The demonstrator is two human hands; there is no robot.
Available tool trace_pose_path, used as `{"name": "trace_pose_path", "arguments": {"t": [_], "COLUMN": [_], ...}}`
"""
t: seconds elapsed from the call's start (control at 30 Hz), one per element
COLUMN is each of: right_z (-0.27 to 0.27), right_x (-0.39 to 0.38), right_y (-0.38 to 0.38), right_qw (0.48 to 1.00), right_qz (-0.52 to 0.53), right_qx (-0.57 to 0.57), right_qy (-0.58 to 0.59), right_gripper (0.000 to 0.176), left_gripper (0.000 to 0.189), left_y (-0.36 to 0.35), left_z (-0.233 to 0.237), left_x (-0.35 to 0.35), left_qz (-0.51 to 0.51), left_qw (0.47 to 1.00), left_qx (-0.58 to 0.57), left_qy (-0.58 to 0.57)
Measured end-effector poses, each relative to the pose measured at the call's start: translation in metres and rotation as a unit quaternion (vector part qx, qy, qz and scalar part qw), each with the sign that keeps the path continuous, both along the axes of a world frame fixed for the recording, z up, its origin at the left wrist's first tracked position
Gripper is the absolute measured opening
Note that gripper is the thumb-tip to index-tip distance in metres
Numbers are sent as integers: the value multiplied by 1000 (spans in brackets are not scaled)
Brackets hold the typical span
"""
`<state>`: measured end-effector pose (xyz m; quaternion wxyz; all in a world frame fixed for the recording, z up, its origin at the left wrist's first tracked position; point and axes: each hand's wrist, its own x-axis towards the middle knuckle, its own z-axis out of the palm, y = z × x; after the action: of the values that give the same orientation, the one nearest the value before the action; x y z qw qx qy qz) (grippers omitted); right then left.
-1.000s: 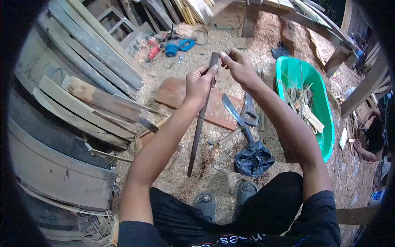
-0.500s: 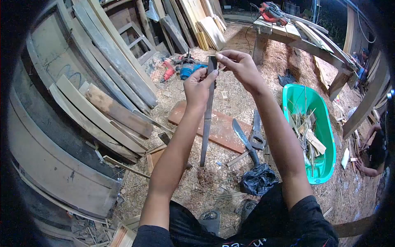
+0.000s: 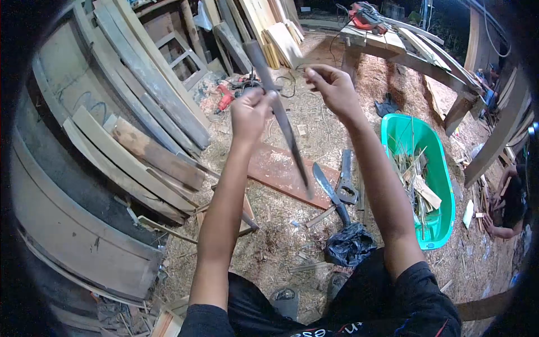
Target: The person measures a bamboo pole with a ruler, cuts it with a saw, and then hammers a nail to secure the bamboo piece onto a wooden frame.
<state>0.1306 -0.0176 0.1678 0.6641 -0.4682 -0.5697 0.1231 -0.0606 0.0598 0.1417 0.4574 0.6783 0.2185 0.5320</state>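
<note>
Left hand (image 3: 251, 112) grips long dark stick (image 3: 288, 135). Stick now tips slantwise. Right hand (image 3: 331, 84) has let go, fingers pinched shut, near right of stick. Left hand holds stick alone.

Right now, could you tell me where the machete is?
Head view, right of centre: the machete lies across the reddish board's right end, beside the shears, handle toward the black plastic bag.
</note>
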Motion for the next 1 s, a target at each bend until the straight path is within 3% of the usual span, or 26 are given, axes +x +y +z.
{"name": "trace_pose_path", "arguments": {"t": [0.07,0.2,0.23,0.33,0.37,0.5,0.53,0.6,0.67,0.73,0.87,1.0], "right_z": [-9,-29,-37,-58,-55,-72,-83,-90,-85,-72,-50,-46], "right_x": [12,39,49,63,71,87,89,90,85,67,39,39], "right_y": [-5,-11,-8,-8,-4,9,15,19,23,21,18,14], "right_qw": [982,900,893,918,901,932,918,840,951,946,909,903], "right_qz": [-56,-114,-83,-48,-53,-175,-282,-480,-306,-98,70,55], "right_qx": [-137,-269,-294,-251,-287,-221,-143,23,-35,-86,73,91], "right_qy": [-116,-322,-331,-302,-323,-229,-241,-252,23,296,405,416], "right_gripper": [36,50,54,54,52,55,59,72,69,67,42,28], "left_gripper": [15,20,22,20,23,27,28,30,31,30,31,29], "left_y": [14,46,51,65,70,73,77,86,94,92,78,76], "left_z": [2,7,6,2,-2,-5,-9,-16,-21,-24,-25,-29], "left_x": [-11,-30,-35,-45,-46,-50,-51,-51,-50,-46,-31,-24], "left_qz": [-8,44,57,90,106,107,101,77,41,31,16,-2], "left_qw": [994,959,947,911,908,893,887,872,856,861,877,892], "left_qx": [-45,-124,-142,-174,-170,-188,-193,-205,-222,-225,-236,-246], "left_qy": [-103,-253,-283,-362,-367,-394,-408,-437,-466,-454,-418,-379]}}
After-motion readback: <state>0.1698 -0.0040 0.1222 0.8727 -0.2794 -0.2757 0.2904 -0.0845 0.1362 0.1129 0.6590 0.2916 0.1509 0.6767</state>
